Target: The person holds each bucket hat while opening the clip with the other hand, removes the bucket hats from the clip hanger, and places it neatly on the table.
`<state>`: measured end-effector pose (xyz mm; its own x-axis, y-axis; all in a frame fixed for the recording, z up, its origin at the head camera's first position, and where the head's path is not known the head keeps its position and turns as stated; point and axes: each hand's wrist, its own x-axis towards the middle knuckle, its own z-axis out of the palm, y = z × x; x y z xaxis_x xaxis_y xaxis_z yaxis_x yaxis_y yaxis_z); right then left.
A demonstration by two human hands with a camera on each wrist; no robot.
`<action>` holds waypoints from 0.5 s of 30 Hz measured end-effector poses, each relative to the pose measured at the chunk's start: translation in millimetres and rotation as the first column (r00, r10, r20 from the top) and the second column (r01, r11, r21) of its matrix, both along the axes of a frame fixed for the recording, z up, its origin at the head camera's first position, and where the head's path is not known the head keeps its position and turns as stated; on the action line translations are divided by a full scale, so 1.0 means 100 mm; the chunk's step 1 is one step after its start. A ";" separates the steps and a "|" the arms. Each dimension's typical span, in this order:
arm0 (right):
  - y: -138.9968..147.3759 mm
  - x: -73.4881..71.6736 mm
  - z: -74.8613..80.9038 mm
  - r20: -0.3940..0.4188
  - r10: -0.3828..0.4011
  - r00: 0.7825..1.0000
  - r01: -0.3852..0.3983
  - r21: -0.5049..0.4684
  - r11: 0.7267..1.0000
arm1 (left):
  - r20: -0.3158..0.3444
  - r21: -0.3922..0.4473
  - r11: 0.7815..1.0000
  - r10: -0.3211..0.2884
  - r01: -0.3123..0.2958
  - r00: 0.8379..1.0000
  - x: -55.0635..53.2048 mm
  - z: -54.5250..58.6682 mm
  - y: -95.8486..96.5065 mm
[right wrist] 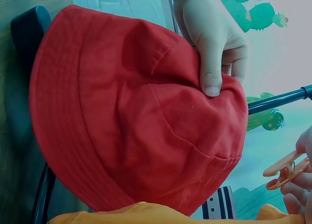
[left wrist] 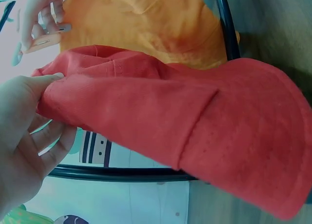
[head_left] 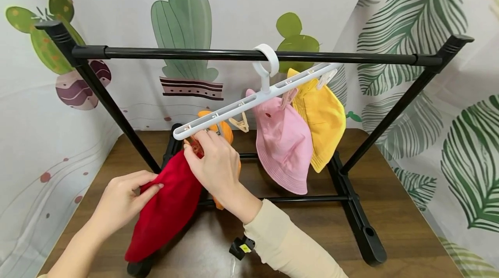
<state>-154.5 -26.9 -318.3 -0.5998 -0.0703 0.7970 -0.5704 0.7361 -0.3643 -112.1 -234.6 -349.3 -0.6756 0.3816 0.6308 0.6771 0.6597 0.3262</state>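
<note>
My left hand (head_left: 121,200) pinches the crown of a red bucket hat (head_left: 167,213) between thumb and fingers; its brim hangs down toward the table. In the right wrist view the left thumb lies on the hat's top fold. At the left end of a white clip hanger (head_left: 241,105), my right hand (head_left: 218,165) grips a peach-coloured clothespin (right wrist: 285,175), its jaws spread with no cloth between them. The red hat's top is just below it. An orange hat (left wrist: 146,24) hangs behind, partly hidden by my right hand in the head view.
A pink bucket hat (head_left: 282,143) and a yellow one (head_left: 321,117) hang from clips toward the hanger's right end. An unused beige clip (head_left: 239,123) dangles mid-hanger. The hanger hooks over the black rack's bar (head_left: 187,54). The rack stands on a wooden table (head_left: 390,208).
</note>
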 end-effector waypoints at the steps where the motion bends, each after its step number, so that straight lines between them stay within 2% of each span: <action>1: 0.00 0.00 0.00 -0.001 0.001 1.000 -0.001 0.006 1.000 | -0.004 -0.003 1.000 0.000 0.000 1.000 0.00 0.01 -0.01; 9: -0.01 0.01 -0.02 -0.035 -0.012 0.999 0.013 0.037 0.999 | 0.000 -0.056 0.998 0.016 -0.016 1.000 -0.03 0.06 -0.08; 15: -0.02 -0.01 -0.03 -0.038 -0.023 0.999 0.025 0.047 0.999 | 0.010 -0.058 0.998 0.029 -0.029 1.000 -0.01 0.15 -0.15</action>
<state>-155.3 -29.1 -321.3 -0.5718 -0.0947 0.8149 -0.5647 0.7660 -0.3072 -112.7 -249.9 -334.6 -0.6935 0.3973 0.6010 0.6542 0.6968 0.2943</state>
